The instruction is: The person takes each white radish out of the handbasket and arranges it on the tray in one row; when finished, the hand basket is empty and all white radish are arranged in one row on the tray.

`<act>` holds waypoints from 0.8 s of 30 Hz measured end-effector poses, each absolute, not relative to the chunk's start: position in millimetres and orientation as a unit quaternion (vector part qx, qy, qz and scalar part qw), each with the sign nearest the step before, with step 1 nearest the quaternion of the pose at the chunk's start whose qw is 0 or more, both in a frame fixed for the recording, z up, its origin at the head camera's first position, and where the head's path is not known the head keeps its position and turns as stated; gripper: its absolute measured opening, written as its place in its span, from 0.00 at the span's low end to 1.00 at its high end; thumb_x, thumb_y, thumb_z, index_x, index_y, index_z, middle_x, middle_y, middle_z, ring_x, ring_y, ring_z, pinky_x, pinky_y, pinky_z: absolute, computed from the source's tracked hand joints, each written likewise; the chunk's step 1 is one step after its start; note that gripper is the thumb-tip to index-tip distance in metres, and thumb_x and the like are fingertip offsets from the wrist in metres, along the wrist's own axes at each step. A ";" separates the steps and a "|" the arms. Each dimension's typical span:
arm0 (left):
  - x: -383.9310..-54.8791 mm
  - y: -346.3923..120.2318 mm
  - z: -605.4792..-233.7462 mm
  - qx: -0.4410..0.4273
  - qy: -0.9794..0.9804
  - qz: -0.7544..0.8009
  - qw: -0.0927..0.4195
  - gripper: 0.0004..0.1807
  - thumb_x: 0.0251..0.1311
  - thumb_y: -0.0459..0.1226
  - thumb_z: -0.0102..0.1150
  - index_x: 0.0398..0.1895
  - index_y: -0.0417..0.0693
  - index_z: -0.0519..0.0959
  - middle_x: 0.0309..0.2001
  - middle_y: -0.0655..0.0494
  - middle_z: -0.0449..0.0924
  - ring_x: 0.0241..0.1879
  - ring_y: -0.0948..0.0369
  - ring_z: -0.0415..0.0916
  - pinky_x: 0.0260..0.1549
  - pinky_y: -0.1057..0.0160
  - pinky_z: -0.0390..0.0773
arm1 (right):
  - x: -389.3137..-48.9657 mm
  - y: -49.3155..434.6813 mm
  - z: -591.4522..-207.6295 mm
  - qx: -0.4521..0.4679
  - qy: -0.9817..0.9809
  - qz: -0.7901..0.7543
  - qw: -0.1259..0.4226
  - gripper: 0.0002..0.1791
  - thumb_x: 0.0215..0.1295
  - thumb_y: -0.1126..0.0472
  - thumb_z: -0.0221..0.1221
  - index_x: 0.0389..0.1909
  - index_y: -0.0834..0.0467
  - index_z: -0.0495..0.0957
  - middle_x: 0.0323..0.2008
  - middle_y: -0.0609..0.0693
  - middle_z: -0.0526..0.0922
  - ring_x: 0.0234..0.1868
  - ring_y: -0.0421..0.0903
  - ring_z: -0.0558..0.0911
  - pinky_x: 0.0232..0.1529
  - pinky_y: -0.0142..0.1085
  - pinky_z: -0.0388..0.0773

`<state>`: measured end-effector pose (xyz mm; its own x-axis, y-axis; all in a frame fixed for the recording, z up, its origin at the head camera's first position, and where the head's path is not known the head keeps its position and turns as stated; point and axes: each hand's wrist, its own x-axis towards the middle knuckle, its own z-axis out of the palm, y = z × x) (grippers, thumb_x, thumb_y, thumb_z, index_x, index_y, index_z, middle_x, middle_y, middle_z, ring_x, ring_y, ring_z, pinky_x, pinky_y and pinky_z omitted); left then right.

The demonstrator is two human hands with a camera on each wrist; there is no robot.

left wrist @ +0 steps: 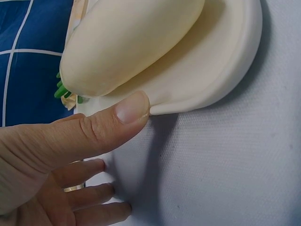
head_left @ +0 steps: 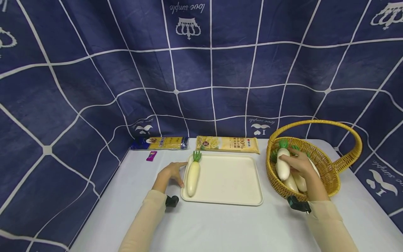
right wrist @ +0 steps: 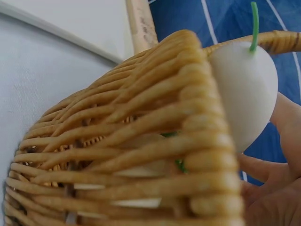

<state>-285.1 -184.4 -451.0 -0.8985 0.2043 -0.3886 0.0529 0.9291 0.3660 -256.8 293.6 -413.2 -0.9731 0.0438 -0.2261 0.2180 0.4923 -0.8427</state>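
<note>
A white radish [head_left: 283,166] is sitting in the grip of the right hand [head_left: 300,164], at the left part of the wicker basket [head_left: 329,178]. Thumb and fingers are holding it round the body; its green top is pointing far, its blunt end near. I'm not able to tell whether it is touching the radishes under it. More radishes [head_left: 291,183] are lying in the basket below and beside it, some green leaves showing toward the far side. In the right wrist view the woven wall is hiding most of them, and the held one is showing just past the rim.

The basket is standing on the right of the table [head_left: 220,227], its arched handle [head_left: 315,121] rising above it.

On the left, the left hand [head_left: 171,171] is holding nothing in its grip: fingers spreading, thumb touching the left rim of the cream tray [head_left: 230,178]. A second radish [head_left: 193,178] is lying on the tray's left side, leaves reaching over the far rim.

Beyond the tray, a yellow pack [head_left: 227,144] is lying along the table's far edge; a blue-and-yellow pack [head_left: 159,143] is lying left of it, with a small purple packet [head_left: 151,156] just nearer. Cream sleeves [head_left: 143,218] are covering both arms. A blue curtain [head_left: 192,73] with white lines is hanging behind.
</note>
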 end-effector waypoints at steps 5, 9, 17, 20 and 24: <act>-285.7 -184.6 -450.7 0.067 0.958 0.174 0.218 0.61 0.22 0.41 0.82 0.70 0.55 0.61 0.66 0.36 0.63 0.65 0.37 0.57 0.59 0.36 0.64 | -246.8 294.6 -408.7 0.082 0.854 -0.508 0.079 0.47 0.65 0.45 0.53 0.72 0.68 0.42 0.60 0.77 0.60 0.34 0.40 0.78 0.34 0.33 0.80; -285.5 -184.8 -450.4 0.068 0.959 0.168 0.219 0.61 0.22 0.41 0.82 0.70 0.55 0.61 0.65 0.36 0.64 0.65 0.38 0.58 0.59 0.37 0.64 | -238.3 294.0 -406.5 0.081 0.850 -0.516 0.065 0.46 0.65 0.46 0.53 0.72 0.67 0.43 0.60 0.76 0.62 0.34 0.41 0.79 0.35 0.35 0.81; -285.1 -183.5 -449.5 0.069 0.960 0.165 0.217 0.61 0.22 0.41 0.82 0.70 0.55 0.61 0.64 0.36 0.64 0.64 0.38 0.59 0.58 0.37 0.65 | -218.8 291.4 -401.5 0.047 0.859 -0.508 0.044 0.45 0.65 0.49 0.54 0.72 0.67 0.42 0.60 0.78 0.62 0.49 0.61 0.76 0.38 0.42 0.83; -284.6 -183.3 -449.1 0.070 0.960 0.166 0.215 0.61 0.22 0.41 0.82 0.70 0.54 0.62 0.64 0.36 0.64 0.64 0.38 0.59 0.59 0.37 0.64 | -211.5 290.4 -400.9 0.043 0.859 -0.508 0.044 0.45 0.65 0.48 0.54 0.72 0.65 0.42 0.61 0.78 0.61 0.54 0.69 0.71 0.39 0.45 0.83; -284.5 -183.6 -448.9 0.070 0.960 0.166 0.215 0.61 0.22 0.41 0.82 0.70 0.54 0.62 0.64 0.35 0.64 0.64 0.38 0.59 0.59 0.37 0.65 | -203.0 289.6 -401.4 0.052 0.857 -0.511 0.044 0.45 0.65 0.49 0.55 0.73 0.63 0.43 0.62 0.77 0.59 0.56 0.69 0.69 0.41 0.49 0.82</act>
<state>-284.5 -183.6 -448.9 -0.8980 0.2059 -0.3889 0.0631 0.9349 0.3493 -203.0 289.6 -401.4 -0.9907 0.0438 -0.1289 0.1342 0.4732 -0.8707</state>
